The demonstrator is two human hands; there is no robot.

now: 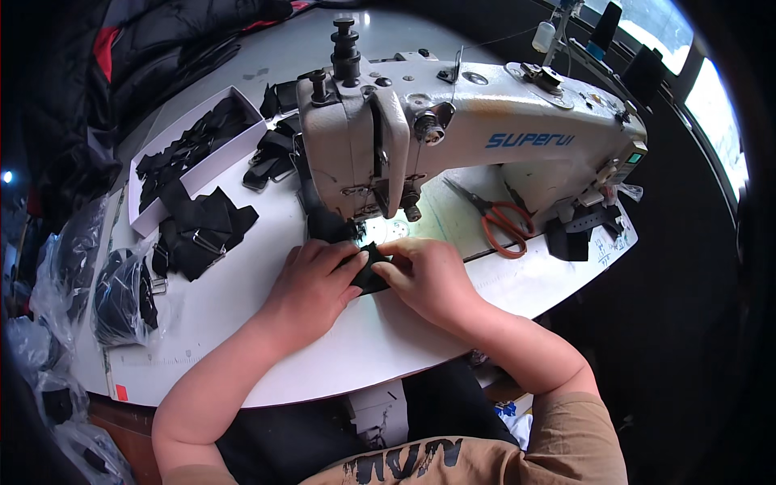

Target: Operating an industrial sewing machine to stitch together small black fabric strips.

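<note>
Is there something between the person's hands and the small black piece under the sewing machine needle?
Nothing visible: the left hand and the right hand both already press on the black fabric piece, just in front of the sewing machine.

White open box (242,133) at counter (242,299) left-rear — long, shallow, holding black straps. Clear plastic bags (121,295) of dark parts off the left edge. Small green-lit screen (636,158) on sewing machine (517,129) right end — blue lettering along its arm.
</note>
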